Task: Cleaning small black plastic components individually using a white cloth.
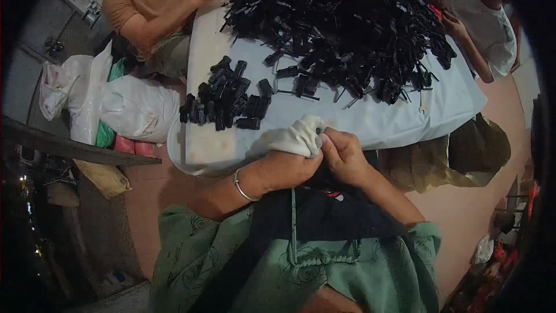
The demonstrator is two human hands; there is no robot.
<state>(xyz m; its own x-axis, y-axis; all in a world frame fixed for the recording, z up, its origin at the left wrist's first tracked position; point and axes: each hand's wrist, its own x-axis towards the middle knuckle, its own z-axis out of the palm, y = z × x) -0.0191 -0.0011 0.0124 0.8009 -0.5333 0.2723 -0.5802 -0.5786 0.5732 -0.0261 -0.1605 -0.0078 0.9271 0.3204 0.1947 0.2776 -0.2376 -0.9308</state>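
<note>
In front of me, at the table's near edge, both hands meet. My left hand (292, 168), with a metal bangle on its wrist, is closed, and a bunched white cloth (295, 139) covers its fingers. Fingertips curled in, my right hand (347, 153) pinches at the cloth's right end. A small dark bit shows there, too small to name. Beyond my hands lies a small group of black plastic parts (223, 95) on the left. A large heap of similar black parts (336, 17) fills the far side of the table.
A pale sheet covers the table (278, 119). At the far left a person in a brown shirt (147, 8) rests a hand on the table; another in white (483, 17) sits at the far right. White sacks (136, 107) stand left, a brown sack (457, 153) right.
</note>
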